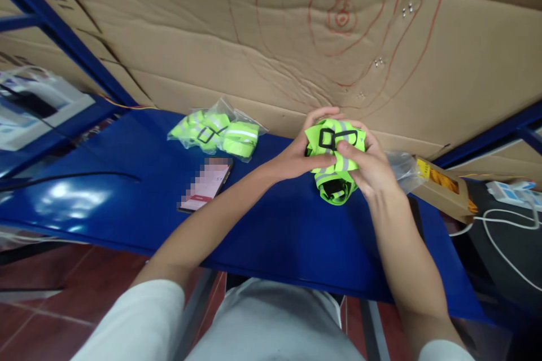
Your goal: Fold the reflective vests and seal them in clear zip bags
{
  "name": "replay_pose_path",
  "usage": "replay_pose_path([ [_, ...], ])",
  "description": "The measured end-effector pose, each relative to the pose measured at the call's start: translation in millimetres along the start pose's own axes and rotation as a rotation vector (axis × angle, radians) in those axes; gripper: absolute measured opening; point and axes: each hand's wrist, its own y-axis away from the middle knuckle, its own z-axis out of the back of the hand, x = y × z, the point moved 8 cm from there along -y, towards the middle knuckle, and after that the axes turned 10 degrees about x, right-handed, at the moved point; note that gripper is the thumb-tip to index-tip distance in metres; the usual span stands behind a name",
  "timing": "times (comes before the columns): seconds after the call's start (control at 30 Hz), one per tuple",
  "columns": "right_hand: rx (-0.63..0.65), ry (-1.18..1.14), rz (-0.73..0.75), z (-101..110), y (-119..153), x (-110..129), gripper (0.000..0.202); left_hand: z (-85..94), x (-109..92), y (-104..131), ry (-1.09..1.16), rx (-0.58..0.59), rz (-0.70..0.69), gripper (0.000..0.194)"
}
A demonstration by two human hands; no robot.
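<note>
A folded neon-green strap bundle (334,172) with grey reflective stripes and black buckles is held between both hands over the blue table (271,231). My left hand (302,155) grips its left side, thumb lying across the front and fingers behind. On the right side, my right hand (370,161) is wrapped round the bundle, its thumb pressing on the front beside a black buckle. A rolled part of the strap hangs below the thumbs. Clear bags with more neon-green straps (220,132) lie at the back of the table, left of my hands.
A phone (205,183) lies on the table near my left forearm. An open cardboard box (444,189) with orange contents and a clear plastic bag (402,172) are at the right. Cardboard (190,39) stands behind; a black cable (84,176) crosses the left side.
</note>
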Motion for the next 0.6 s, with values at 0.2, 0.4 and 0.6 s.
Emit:
replay_pose_path([
  [0.2, -0.113, 0.390, 0.281, 2.5, 7.6, 25.7, 0.058, -6.5, 6.1, 5.2, 0.292, -0.152, 0.228, 0.091],
  [0.4, -0.044, 0.593, 0.400, -20.7, 12.8, 36.2, 0.053, -8.4, -6.9, -0.4, 0.206, -0.158, 0.204, 0.055],
  [0.6, 0.006, 0.612, 0.352, 2.7, 6.4, 29.8, 0.063, -6.7, -4.1, 7.1, 0.216, -0.298, 0.199, 0.051],
])
